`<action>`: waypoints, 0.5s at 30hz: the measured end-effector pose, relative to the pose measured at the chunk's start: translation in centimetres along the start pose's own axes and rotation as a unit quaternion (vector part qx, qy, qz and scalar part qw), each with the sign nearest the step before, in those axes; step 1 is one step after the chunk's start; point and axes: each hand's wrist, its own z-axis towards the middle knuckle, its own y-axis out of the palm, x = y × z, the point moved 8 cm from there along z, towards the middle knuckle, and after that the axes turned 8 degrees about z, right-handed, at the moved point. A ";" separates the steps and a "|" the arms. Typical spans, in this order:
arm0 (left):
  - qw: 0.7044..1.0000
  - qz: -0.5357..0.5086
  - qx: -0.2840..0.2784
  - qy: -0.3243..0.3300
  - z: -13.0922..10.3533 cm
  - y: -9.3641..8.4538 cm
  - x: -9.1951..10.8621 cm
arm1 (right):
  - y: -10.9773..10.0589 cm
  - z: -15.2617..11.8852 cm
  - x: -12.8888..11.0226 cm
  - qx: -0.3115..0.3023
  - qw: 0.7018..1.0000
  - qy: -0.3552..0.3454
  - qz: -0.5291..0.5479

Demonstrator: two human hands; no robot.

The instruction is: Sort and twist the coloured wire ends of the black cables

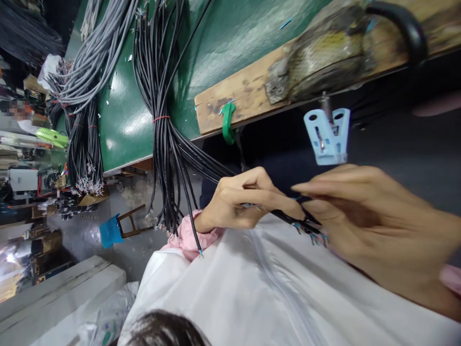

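Observation:
My left hand (248, 199) is closed around black cables, part of a bundle (216, 166) that runs down from the table. Past its fingers, stripped cable ends (311, 233) with thin coloured wires lie over my white apron. My right hand (374, 221) is at these ends, its thumb and fingertips drawn close together beside my left fingertips. Whatever is between them is too small and blurred to name. Just above the right hand, a light-blue plastic clip (327, 137) hangs from the wooden board's edge.
A red tie binds the black cable bundle (161, 117) on the green table (126, 125). Grey cables (104, 53) lie further left. The wooden board (248, 91) carries a tape-wrapped tool (324, 57) and a green hook (228, 122). A blue stool (111, 230) stands on the floor; another person is far left.

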 end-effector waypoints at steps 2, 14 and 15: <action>0.999 0.011 -0.016 -0.025 -0.1 0.2 -0.1 | 0.2 -0.1 -1.2 -0.008 0.994 -0.086 -0.060; 0.996 0.007 0.044 -0.074 0.5 -1.1 0.5 | -1.8 1.3 1.9 -0.102 0.988 -0.070 -0.097; 0.995 -0.005 0.076 -0.064 0.6 -1.4 0.8 | -2.4 1.9 3.0 -0.072 0.995 -0.029 -0.066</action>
